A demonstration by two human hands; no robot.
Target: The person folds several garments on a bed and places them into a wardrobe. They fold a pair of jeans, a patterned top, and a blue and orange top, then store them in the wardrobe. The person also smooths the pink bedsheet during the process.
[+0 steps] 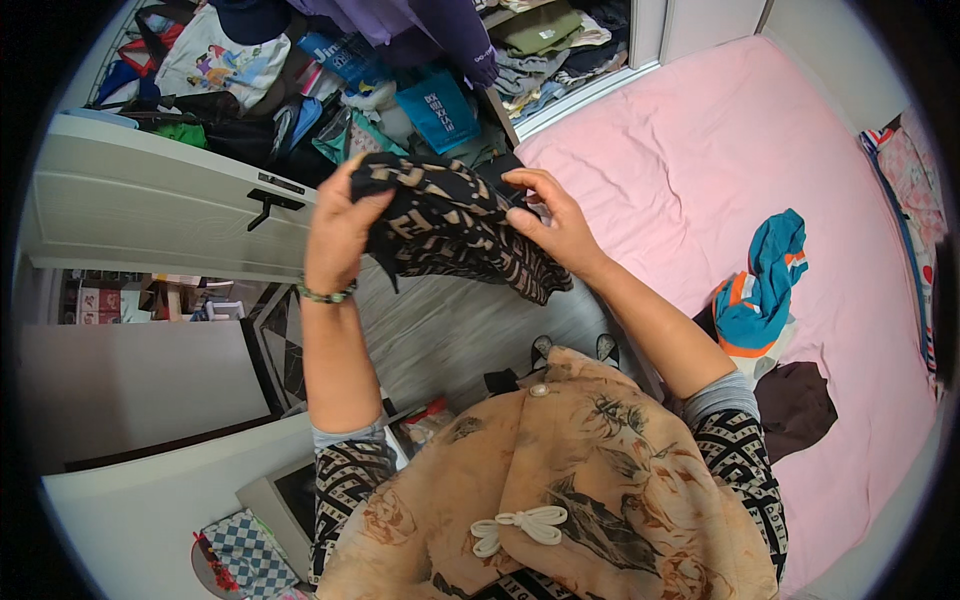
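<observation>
- A black fabric garment with a tan geometric pattern [455, 230] is held up between both hands, above the grey floor and in front of the open wardrobe.
- The left hand [340, 232] is closed around its bunched left end; a beaded bracelet [327, 294] circles that wrist.
- The right hand [555, 220] pinches its right edge between thumb and fingers.
- A white wardrobe door [150, 205] stands open at left.
- A pink bedsheet [700, 150] lies at right, bearing a crumpled teal, orange and white garment [765, 290].

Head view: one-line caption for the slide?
Both hands, left and right, hold a black-and-tan patterned garment up before an open, cluttered wardrobe, beside a pink bed.
</observation>
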